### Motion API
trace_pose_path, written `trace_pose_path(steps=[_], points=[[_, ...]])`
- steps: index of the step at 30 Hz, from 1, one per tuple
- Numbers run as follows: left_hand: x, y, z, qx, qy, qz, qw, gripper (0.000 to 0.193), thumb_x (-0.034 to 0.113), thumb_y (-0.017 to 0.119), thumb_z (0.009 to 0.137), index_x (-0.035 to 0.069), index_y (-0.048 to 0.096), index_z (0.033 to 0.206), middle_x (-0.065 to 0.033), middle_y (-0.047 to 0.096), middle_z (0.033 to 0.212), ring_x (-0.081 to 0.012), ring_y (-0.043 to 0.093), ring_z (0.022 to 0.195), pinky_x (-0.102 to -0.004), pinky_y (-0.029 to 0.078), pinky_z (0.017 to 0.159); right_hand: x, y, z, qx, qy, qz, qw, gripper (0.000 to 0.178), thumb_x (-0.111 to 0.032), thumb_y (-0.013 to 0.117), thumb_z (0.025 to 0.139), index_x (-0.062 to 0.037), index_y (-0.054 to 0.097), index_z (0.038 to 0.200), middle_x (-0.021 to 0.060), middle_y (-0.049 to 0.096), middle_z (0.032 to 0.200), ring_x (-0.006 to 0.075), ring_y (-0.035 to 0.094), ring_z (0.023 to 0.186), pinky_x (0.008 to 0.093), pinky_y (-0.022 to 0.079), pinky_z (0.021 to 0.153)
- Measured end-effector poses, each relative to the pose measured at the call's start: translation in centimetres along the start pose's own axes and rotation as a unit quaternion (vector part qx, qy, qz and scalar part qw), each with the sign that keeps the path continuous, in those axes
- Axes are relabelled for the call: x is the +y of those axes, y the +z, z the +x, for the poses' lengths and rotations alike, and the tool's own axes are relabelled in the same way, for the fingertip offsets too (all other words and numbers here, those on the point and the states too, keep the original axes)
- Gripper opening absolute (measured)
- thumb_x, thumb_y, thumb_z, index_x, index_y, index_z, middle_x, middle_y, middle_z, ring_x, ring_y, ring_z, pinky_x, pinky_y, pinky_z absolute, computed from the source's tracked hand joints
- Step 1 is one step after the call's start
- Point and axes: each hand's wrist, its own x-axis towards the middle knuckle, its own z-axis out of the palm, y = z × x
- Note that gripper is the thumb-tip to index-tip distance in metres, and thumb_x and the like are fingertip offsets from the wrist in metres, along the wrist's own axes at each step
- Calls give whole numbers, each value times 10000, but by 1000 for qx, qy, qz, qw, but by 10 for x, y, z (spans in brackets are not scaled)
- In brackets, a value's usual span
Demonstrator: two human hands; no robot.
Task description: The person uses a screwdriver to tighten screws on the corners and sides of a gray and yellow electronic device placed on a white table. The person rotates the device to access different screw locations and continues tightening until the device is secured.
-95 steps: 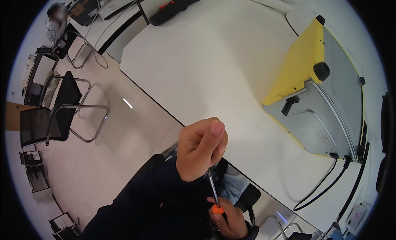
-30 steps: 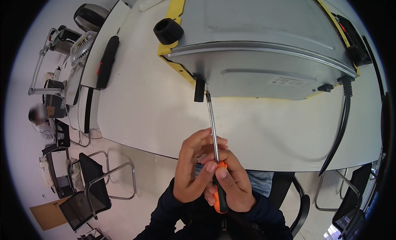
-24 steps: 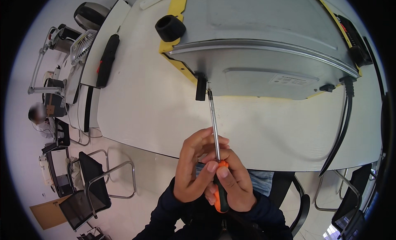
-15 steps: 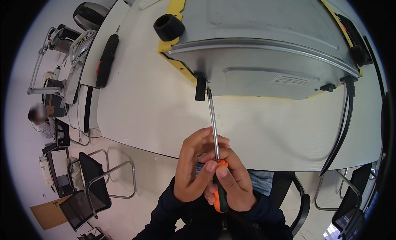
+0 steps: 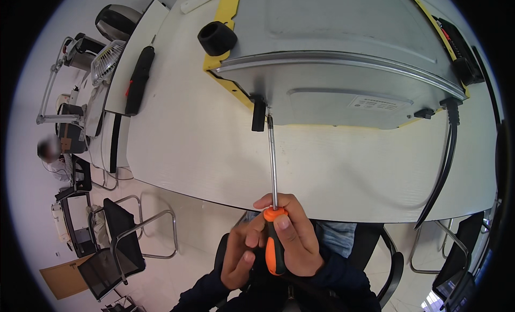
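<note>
A screwdriver [image 5: 274, 253] with an orange and black handle and a long metal shaft points away from me. My right hand [image 5: 298, 237] is wrapped around its handle, with the thumb on top near the collar. The tip meets the lower side of a grey metal box [image 5: 327, 92] at a small screw, just right of a black rubber foot [image 5: 258, 113]. Beside the handle, on its left, is my left hand [image 5: 239, 254], slightly blurred, fingers half curled and thumb apart. It grips nothing that I can see.
Yellow panels edge the box, and a second black foot [image 5: 217, 38] sticks out at its upper left corner. Black cables [image 5: 446, 167] hang from its right end over the white table [image 5: 182, 140]. A black power screwdriver [image 5: 140, 81] lies at the left. Chairs [image 5: 126, 231] stand beyond the table edge.
My left hand has come off the screwdriver, moving down and left, and its fingers have opened. The handle has swung slightly left in my right hand; the tip stays at the screw.
</note>
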Motion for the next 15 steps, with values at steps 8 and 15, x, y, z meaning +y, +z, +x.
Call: trace_pose_path(steps=[8,15], points=[[21,4,-21,-181,-265,-260,911,312,106,320,886,-53,325,1155,-198,488,1057,-256,508,972,-354,381,866,7,5,2,18,-10,-11,1000,396,-330,234,905,13,337,1073,215,577,873,213,538,806,311,379,744],[9,3,-22,-130,-220,-359,897,363,220,383,873,-50,365,1114,-208,526,977,-266,551,873,-351,425,795,4,5,2,4,6,-21,1000,391,-309,210,907,16,323,1093,220,567,859,242,542,838,331,384,784]])
